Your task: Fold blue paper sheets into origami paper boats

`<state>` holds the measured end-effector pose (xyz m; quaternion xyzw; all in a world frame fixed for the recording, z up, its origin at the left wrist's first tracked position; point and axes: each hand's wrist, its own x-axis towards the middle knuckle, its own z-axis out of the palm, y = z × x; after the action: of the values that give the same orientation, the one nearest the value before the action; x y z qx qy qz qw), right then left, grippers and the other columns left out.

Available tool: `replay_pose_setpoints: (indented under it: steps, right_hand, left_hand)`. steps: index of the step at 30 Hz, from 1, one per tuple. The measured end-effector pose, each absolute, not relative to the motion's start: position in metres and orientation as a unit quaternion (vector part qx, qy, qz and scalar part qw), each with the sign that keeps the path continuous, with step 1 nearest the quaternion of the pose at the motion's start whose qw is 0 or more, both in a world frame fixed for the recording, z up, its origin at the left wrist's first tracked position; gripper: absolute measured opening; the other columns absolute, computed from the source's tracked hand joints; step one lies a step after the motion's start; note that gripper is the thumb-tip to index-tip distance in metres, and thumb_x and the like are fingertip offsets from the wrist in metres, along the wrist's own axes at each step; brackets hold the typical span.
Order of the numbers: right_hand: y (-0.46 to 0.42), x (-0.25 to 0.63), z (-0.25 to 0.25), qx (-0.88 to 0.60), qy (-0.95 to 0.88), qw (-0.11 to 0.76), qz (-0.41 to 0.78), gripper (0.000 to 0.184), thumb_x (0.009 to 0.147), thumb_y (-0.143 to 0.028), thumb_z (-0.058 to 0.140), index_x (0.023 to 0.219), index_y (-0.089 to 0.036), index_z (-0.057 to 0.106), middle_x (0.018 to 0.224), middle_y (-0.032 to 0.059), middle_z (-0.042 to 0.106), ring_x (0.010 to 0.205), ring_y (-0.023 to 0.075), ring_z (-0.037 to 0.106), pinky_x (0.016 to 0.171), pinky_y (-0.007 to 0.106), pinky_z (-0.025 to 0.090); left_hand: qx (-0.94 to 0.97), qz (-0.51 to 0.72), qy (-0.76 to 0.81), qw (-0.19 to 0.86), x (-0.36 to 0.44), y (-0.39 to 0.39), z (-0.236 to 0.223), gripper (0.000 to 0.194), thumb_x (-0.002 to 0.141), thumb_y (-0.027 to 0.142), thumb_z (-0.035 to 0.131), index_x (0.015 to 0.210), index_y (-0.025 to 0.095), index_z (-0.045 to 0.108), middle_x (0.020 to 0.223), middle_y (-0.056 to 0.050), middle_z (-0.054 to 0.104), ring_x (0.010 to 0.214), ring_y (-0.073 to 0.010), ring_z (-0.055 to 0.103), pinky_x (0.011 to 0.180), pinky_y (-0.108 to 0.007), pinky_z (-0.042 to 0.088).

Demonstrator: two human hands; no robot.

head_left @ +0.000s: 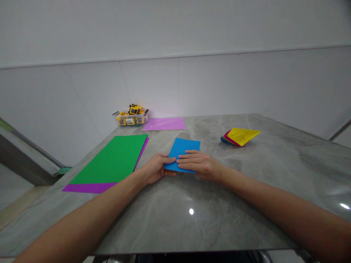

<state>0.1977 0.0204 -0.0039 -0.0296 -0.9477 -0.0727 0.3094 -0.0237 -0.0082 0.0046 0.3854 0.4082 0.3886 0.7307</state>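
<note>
A blue folded sheet of paper is in front of me, near the middle of the grey table. My left hand grips its left edge, thumb on top and fingers underneath. Across the paper's right part lies my right hand, fingers stretched out flat on its surface. Where the right thumb is I cannot make out clearly. To the right sits a folded paper piece in yellow, red and blue, apart from both hands. Left of my hands, a green sheet lies over a purple sheet.
At the back left stands a clear plastic box holding yellow toy vehicles. Beside it a pink sheet lies flat. A white wall rises behind the grey table, whose front edge runs below my forearms.
</note>
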Motion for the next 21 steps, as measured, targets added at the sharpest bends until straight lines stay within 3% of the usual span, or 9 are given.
replay_pose_setpoints:
  steps: [6, 14, 21]
  right_hand:
    - [0.014, 0.195, -0.001, 0.009, -0.944, 0.329, -0.031, 0.032, 0.097, -0.015, 0.036, 0.115, -0.012, 0.063, 0.111, 0.0116, 0.071, 0.109, 0.0171, 0.065, 0.099, 0.035, 0.049]
    - [-0.001, 0.182, -0.001, 0.040, -0.943, 0.329, -0.021, 0.021, 0.092, -0.025, 0.057, 0.103, -0.011, 0.068, 0.103, 0.0109, 0.074, 0.105, 0.0196, 0.067, 0.097, 0.034, 0.050]
    - [-0.001, 0.183, -0.002, 0.017, -0.949, 0.314, -0.002, 0.019, 0.092, -0.027, 0.057, 0.100, -0.013, 0.068, 0.097, 0.0089, 0.075, 0.099, 0.0190, 0.069, 0.092, 0.033, 0.053]
  left_hand:
    - [0.367, 0.358, 0.414, 0.753, -0.021, -0.008, 0.003, 0.018, 0.088, 0.010, 0.052, 0.088, 0.003, 0.068, 0.080, -0.015, 0.072, 0.063, -0.0189, 0.070, 0.058, -0.028, 0.060]
    - [0.379, 0.383, 0.377, 0.753, -0.021, -0.009, 0.000, 0.022, 0.080, 0.010, 0.059, 0.102, 0.010, 0.065, 0.090, -0.014, 0.073, 0.072, -0.0244, 0.071, 0.065, -0.038, 0.059]
    - [0.436, 0.411, 0.342, 0.724, -0.020, -0.009, -0.005, 0.034, 0.074, 0.013, 0.069, 0.108, 0.012, 0.063, 0.096, -0.012, 0.073, 0.081, -0.0237, 0.070, 0.076, -0.037, 0.056]
